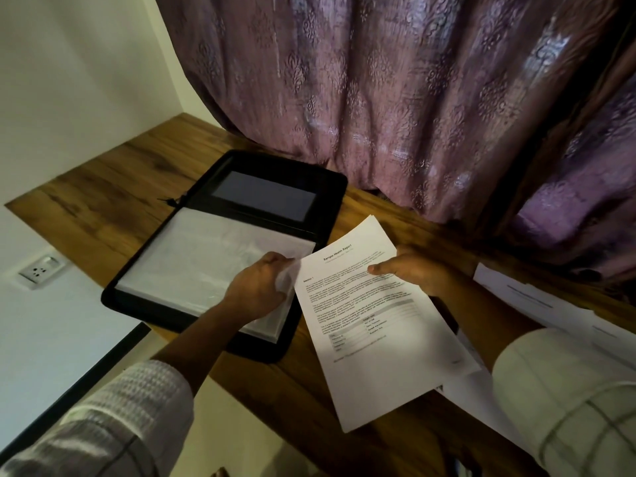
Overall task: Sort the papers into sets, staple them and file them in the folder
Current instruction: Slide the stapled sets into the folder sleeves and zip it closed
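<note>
A black zip folder lies open on the wooden desk, its clear plastic sleeves facing up. My left hand pinches the right edge of the top sleeve, lifting it a little. My right hand holds a printed set of papers headed "Sample Health Report", thumb on top. The set hangs tilted just right of the folder, its left edge beside the lifted sleeve. No stapler is in view.
More white papers lie on the desk at the right, partly under my right sleeve. A purple curtain hangs along the desk's back edge. A wall socket sits below the desk's left edge.
</note>
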